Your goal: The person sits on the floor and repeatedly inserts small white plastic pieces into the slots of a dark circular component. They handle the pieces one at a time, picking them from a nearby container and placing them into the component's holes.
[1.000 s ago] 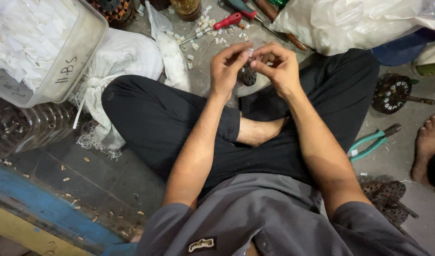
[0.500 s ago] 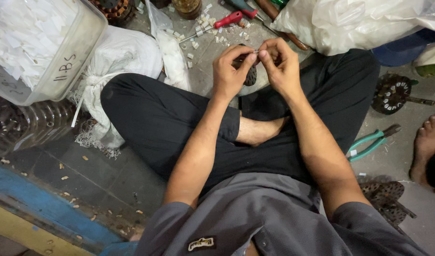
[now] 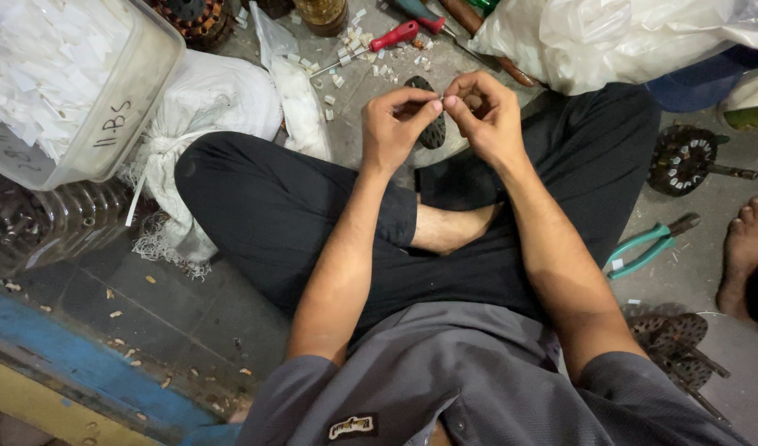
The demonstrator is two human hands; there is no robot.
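Left hand (image 3: 395,124) and right hand (image 3: 482,116) raised together over the crossed legs, fingertips meeting, thumb and forefinger of each pinched narrow on something too small to make out. Just below and between the hands, a dark ridged round part (image 3: 431,124), partly hidden behind the left fingers; cannot tell whether touching them or lying on the floor (image 3: 709,248) beneath.

Beyond the hands, scattered white paper scraps (image 3: 350,49) on the floor and a red-handled screwdriver (image 3: 387,39) lying among them. Farther out, the base of a brownish jar (image 3: 321,15). Beyond the right hand, a large white plastic bag (image 3: 627,37), crumpled and full.

Out to the left of the left hand, a white cloth sack (image 3: 206,107), tied, with frayed threads at its lower edge. Past it, a clear plastic tub (image 3: 73,83) packed with white slips, tilted, with handwriting on its side. Under the tub, a ribbed transparent container (image 3: 40,219).

To the right of the right hand, well apart, a dark round toothed part (image 3: 684,157) with a shaft sticking out. Nearer the body on that side, green-handled pliers (image 3: 647,248) lying on the floor. Beside them, at the frame edge, another person's bare foot (image 3: 746,248). Close to the right elbow, another dark finned part (image 3: 676,334).
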